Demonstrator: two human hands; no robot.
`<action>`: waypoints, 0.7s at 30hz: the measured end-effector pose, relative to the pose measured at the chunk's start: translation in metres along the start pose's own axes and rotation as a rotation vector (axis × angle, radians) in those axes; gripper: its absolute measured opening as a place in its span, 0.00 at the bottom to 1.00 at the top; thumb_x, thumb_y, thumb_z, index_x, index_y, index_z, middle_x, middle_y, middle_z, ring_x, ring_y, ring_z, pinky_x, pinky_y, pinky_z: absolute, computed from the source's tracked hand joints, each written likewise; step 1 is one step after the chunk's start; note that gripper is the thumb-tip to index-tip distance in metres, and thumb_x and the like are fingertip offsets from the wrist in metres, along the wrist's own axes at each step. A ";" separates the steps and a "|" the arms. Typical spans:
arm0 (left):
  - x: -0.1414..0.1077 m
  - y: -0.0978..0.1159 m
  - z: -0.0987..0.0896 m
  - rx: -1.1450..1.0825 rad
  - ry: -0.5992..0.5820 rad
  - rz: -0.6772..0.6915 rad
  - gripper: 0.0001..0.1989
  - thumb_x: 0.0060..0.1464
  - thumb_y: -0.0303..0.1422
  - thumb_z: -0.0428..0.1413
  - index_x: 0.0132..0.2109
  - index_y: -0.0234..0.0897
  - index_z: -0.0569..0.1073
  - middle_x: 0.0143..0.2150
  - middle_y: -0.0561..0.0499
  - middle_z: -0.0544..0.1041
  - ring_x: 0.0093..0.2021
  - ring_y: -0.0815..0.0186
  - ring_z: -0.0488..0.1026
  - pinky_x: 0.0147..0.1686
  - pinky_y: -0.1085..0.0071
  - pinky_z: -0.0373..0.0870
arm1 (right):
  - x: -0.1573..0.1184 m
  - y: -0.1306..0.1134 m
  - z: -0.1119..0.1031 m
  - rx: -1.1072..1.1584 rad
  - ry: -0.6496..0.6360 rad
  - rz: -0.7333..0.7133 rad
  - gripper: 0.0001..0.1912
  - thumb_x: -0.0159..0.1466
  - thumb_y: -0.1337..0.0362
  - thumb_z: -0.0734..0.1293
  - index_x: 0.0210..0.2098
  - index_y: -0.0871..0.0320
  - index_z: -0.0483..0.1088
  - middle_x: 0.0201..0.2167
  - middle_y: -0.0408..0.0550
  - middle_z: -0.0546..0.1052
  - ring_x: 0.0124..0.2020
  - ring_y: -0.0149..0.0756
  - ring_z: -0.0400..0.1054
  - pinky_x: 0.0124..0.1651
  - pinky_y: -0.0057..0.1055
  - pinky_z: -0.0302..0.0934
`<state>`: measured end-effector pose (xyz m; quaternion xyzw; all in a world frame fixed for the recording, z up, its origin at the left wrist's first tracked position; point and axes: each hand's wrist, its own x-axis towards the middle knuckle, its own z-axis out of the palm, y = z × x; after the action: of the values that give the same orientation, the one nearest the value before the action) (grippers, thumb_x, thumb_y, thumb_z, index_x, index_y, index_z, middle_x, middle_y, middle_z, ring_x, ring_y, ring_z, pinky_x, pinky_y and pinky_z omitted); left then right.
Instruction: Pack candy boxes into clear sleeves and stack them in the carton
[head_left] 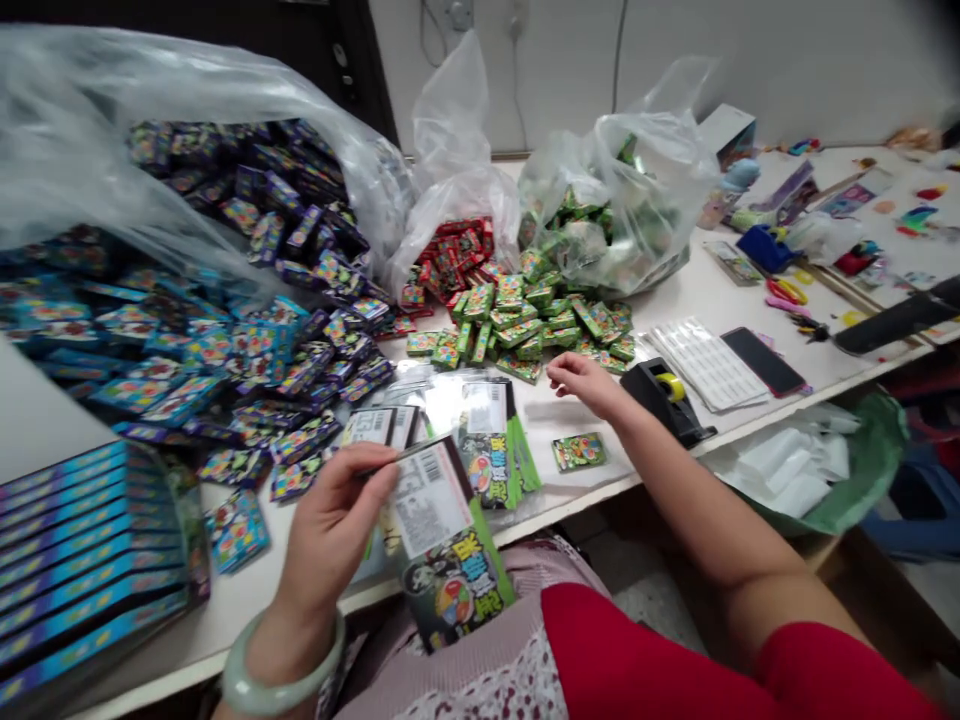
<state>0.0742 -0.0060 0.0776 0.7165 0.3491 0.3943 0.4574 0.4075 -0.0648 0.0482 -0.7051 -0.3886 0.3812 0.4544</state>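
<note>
My left hand (322, 535) pinches the upper corner of a black-and-green printed packet (450, 540) between thumb and fingers. The packet tilts over the table's front edge, its white barcode label (431, 500) facing me. My right hand (581, 382) hovers at the near edge of a pile of small green boxes (517, 315). Its fingers are loosely curled and a little apart, with nothing visible in them. Below it, a single flat green box (579, 452) lies on the table. Between my hands are several similar packets (487, 440) in a stack, partly covered by the held one.
Purple boxes (330, 350) and blue boxes (172, 350) spill from a large clear bag at left. Red boxes (457, 250) sit in another bag. A tape dispenser (664, 400), label sheets (705, 365) and a phone (761, 362) lie right. Stacked display boxes (90, 560) stand front left.
</note>
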 end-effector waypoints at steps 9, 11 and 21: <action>-0.003 0.016 0.001 -0.099 -0.106 0.062 0.01 0.59 0.30 0.55 0.37 0.40 0.71 0.35 0.53 0.71 0.37 0.69 0.69 0.37 0.72 0.66 | -0.050 -0.141 0.078 -0.047 -0.736 -0.394 0.05 0.62 0.64 0.66 0.31 0.60 0.67 0.26 0.41 0.70 0.28 0.27 0.62 0.32 0.25 0.58; -0.006 0.017 0.000 -0.107 -0.105 0.055 0.01 0.59 0.30 0.54 0.38 0.40 0.70 0.35 0.53 0.71 0.37 0.69 0.68 0.37 0.72 0.65 | -0.048 -0.150 0.091 -0.173 -0.771 -0.420 0.04 0.61 0.66 0.66 0.31 0.60 0.67 0.26 0.41 0.70 0.28 0.27 0.62 0.32 0.25 0.57; -0.009 0.015 -0.003 -0.145 -0.072 0.030 0.09 0.62 0.38 0.51 0.37 0.39 0.70 0.33 0.52 0.71 0.35 0.68 0.68 0.35 0.70 0.65 | -0.042 -0.153 0.114 -0.420 -0.701 -0.434 0.05 0.59 0.70 0.66 0.27 0.58 0.69 0.23 0.38 0.71 0.26 0.28 0.63 0.32 0.27 0.56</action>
<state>0.0694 -0.0176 0.0902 0.7005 0.2919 0.3993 0.5145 0.2579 -0.0190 0.1655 -0.5128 -0.7262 0.4059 0.2118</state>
